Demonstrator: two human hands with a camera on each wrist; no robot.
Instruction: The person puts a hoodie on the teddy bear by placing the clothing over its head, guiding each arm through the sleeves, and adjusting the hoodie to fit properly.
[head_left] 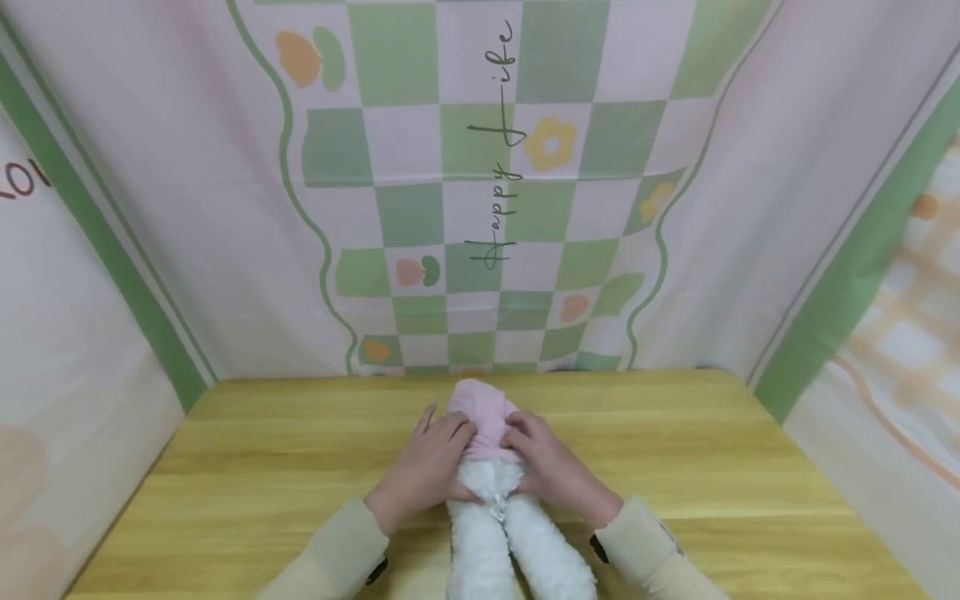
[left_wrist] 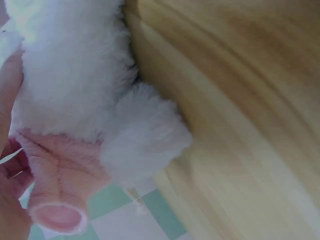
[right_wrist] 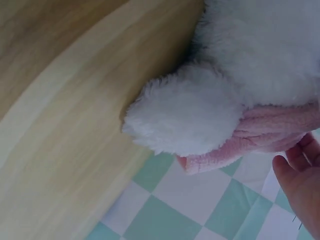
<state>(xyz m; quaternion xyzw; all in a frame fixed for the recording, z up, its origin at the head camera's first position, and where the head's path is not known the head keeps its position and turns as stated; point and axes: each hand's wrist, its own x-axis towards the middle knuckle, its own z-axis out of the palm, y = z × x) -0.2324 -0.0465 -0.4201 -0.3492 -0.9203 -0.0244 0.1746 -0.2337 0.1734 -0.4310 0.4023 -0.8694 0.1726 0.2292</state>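
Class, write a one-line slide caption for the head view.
Left hand and right hand hold soft pink cloth on a fluffy white plush toy at a yellow wood-grained table.

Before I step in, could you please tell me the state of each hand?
Left hand: closed, holding the pink cloth on the white plush toy.
Right hand: closed, holding the pink cloth at its other side.

Plush toy [head_left: 480, 550] cut off in every view; right grip [head_left: 561, 475]: thumb tip seemingly hidden.
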